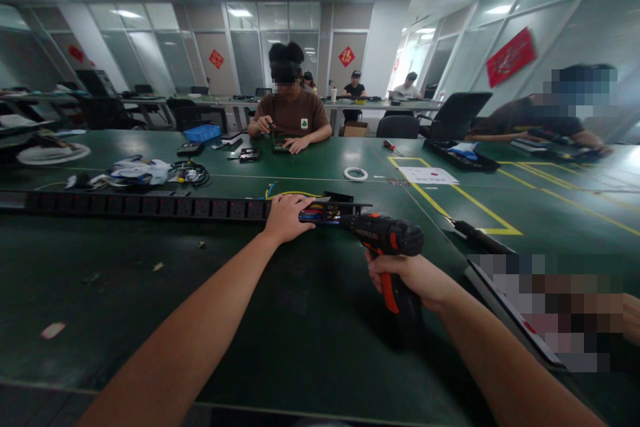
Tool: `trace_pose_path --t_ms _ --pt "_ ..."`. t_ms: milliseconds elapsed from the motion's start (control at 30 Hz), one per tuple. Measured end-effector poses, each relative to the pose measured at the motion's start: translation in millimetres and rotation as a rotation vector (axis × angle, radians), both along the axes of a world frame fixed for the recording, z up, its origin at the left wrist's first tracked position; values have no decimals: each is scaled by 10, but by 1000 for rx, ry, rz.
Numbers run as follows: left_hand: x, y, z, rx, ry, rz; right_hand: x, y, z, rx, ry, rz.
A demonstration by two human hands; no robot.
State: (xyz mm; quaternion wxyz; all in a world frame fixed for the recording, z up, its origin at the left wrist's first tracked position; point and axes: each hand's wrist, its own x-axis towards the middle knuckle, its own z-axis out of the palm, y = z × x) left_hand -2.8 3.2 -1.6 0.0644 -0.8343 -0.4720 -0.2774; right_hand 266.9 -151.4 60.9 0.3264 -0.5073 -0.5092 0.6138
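Observation:
A long black power strip (195, 208) with a row of sockets lies across the green table. My left hand (287, 219) is closed over it near its right end, where the casing is open and coloured wires (314, 215) show. In my right hand (400, 270) is a black and orange cordless drill (385, 233), gripped by its handle. The drill's nose points left at the terminal block (333, 213) in the open end. Whether the bit touches a screw there I cannot tell. Yellow and blue wires (275, 193) rise behind my left hand.
Beyond the strip lie a white tape roll (356, 174), a screwdriver (389, 146), a black tray (460, 155) and bundled cables (190, 173). A soldering-iron-like tool (475, 235) lies at right. A co-worker (290, 113) sits opposite; another person's hand is at the right edge.

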Motion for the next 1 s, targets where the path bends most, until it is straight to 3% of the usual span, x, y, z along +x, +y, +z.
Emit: trace_pose_path --t_ms 1000 --pt "12 -20 20 -9 5 10 -14 -38 29 13 32 10"
